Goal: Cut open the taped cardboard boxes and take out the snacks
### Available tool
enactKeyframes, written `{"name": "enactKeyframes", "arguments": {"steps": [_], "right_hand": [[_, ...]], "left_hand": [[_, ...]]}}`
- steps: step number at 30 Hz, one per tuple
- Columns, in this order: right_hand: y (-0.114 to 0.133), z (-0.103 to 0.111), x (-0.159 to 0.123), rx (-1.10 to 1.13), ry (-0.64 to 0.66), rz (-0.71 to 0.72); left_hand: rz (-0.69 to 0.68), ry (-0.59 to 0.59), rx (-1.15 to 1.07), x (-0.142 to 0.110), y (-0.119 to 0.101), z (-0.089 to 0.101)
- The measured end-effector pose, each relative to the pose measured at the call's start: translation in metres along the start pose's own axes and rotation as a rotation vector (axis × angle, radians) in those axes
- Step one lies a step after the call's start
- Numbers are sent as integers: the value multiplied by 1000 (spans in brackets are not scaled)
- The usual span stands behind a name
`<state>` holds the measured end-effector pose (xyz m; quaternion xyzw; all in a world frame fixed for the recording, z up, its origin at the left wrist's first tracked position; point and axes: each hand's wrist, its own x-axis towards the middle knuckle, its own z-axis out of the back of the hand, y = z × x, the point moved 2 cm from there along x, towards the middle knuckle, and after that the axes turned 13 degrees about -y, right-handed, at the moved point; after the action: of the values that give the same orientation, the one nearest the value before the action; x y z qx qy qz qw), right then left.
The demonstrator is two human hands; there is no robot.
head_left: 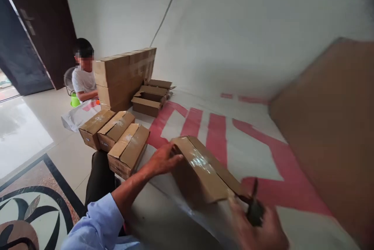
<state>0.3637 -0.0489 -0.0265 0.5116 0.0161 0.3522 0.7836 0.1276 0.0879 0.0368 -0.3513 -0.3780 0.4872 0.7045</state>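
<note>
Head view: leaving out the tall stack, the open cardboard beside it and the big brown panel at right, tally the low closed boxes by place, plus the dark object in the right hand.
Boxes near the knee: 3
Box between the left hand and right hand: 1
Dark object: 1
Total: 5

The right hand point(260, 226) is smeared by blur, its wrist cut off by the bottom edge; the dark object point(255, 214) in its fingers is too blurred to identify. The near end of the taped box point(201, 164) is soft too. A brown cardboard panel point(327, 133) runs out past the right edge. Stacked boxes point(121, 84) hide part of the co-worker point(82, 80) and the lower end of the cord point(163, 20). Marks point(88, 139) on the small boxes point(117, 125) are too small to read
</note>
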Motion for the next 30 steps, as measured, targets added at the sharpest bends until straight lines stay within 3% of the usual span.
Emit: {"name": "enactKeyframes", "arguments": {"steps": [3, 5, 7, 10, 12, 16, 21, 25, 28, 30], "right_hand": [[14, -3, 7, 146, 41, -97], [22, -8, 12, 189, 54, -144], [25, -12, 15, 198, 52, -175], [22, -16, 16, 201, 43, -181], [18, -13, 19, 220, 52, -159], [9, 3, 31, 226, 148, -151], [9, 20, 43, 245, 241, -241], [12, 27, 53, 203, 276, -190], [17, 38, 71, 137, 250, -136], [27, 46, 86, 96, 298, -89]], "left_hand": [[2, -113, -36, 6, 17, 1], [-11, -248, -31, 20, 21, 5], [29, -308, -70, 39, 21, 6], [148, -277, -134, 61, 19, -1], [148, -284, -97, 60, 19, -5], [5, -315, -18, 24, 22, -2], [-49, -226, -167, -8, 24, 13], [-13, -180, -227, 3, 27, 15], [2, -172, -237, 14, 31, 12], [1, -163, -246, 18, 33, 10]]}}
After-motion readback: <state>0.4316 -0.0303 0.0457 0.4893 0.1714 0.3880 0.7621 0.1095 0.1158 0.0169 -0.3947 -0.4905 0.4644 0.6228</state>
